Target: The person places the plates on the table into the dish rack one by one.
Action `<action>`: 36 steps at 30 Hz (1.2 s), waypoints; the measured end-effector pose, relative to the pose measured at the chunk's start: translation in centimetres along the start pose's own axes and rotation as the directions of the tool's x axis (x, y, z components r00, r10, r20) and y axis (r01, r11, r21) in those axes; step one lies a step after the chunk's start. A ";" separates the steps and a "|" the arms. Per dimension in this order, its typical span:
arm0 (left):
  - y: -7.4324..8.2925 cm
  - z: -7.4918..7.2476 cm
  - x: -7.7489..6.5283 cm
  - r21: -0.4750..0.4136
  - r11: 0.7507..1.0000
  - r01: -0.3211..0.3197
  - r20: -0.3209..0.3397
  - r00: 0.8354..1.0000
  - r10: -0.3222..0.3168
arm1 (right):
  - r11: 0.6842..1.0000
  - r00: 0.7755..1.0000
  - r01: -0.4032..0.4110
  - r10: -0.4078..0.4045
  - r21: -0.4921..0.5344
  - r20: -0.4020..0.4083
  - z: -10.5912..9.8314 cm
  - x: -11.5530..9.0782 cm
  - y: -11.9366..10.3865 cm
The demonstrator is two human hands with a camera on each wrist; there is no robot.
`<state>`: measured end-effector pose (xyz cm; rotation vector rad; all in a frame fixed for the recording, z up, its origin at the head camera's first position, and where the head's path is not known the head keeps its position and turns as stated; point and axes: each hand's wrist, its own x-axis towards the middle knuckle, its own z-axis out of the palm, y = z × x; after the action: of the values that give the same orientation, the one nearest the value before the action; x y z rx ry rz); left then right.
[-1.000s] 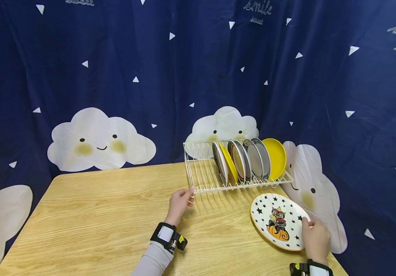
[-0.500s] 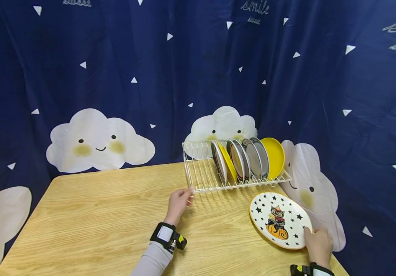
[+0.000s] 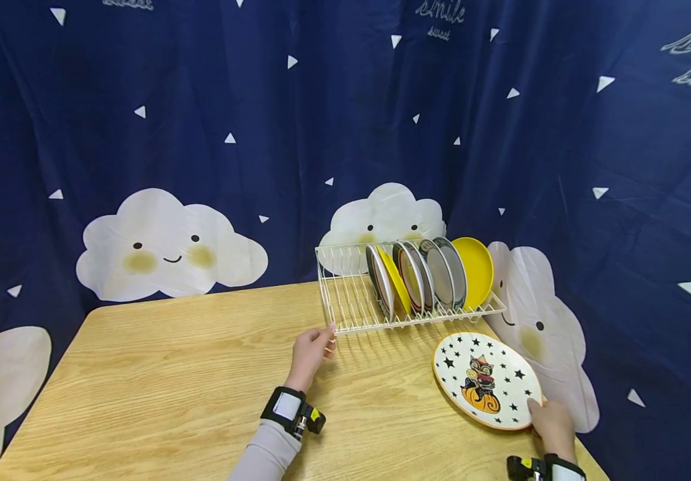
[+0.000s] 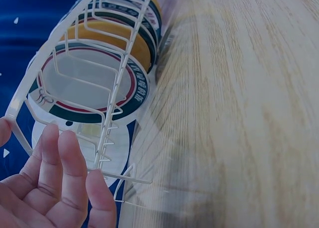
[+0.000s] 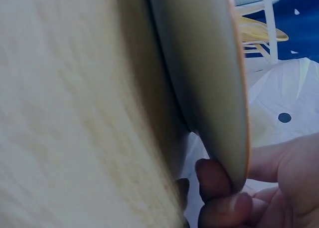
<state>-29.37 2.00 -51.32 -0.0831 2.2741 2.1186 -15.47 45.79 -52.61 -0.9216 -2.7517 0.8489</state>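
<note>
In the head view my right hand (image 3: 553, 425) pinches the near right rim of a white plate (image 3: 490, 374) with black stars, an orange edge and a cat on a pumpkin. The right wrist view shows the underside of this plate (image 5: 209, 88) close over the table, thumb on one face and curled fingers under the rim. My left hand (image 3: 311, 352) holds the front left corner of a white wire dish rack (image 3: 345, 304). Up close in the left wrist view, the fingers (image 4: 70, 160) curl at its end wires.
Several plates stand on edge in the rack's right part, among them a yellow plate (image 3: 476, 270) at the right end. The rack's left slots hold none. A wooden table (image 3: 201, 381) lies below, with a dark blue cloud-print curtain (image 3: 231, 80) behind and at the right.
My right hand's grip has slid slightly along the plate's rim towards me. The left hand stays at the rack corner. The whole head view has shifted a little.
</note>
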 end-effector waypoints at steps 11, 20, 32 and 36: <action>0.0 0.0 0.0 -0.010 1.000 0.001 0.004 1.000 -0.001 | 0.975 0.999 0.011 0.000 0.221 -0.051 0.7 0.1 1.0; -0.1 -0.1 0.0 -0.007 1.000 -0.022 -0.002 1.000 0.022 | 0.975 0.990 0.029 0.002 0.218 -0.141 0.6 -0.7 0.5; 0.0 -0.2 0.1 -0.003 1.000 -0.019 0.005 1.000 0.019 | 0.946 0.950 0.084 0.019 0.313 -0.313 1.1 -1.8 0.9; 0.0 -0.1 0.1 -0.003 1.000 -0.012 0.009 1.000 0.012 | 0.938 0.936 0.088 0.038 0.335 -0.351 1.0 -2.1 1.2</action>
<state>-29.46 1.86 -51.28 -0.0604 2.2728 2.1238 -13.42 44.82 -53.97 -0.8661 -2.2123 1.0084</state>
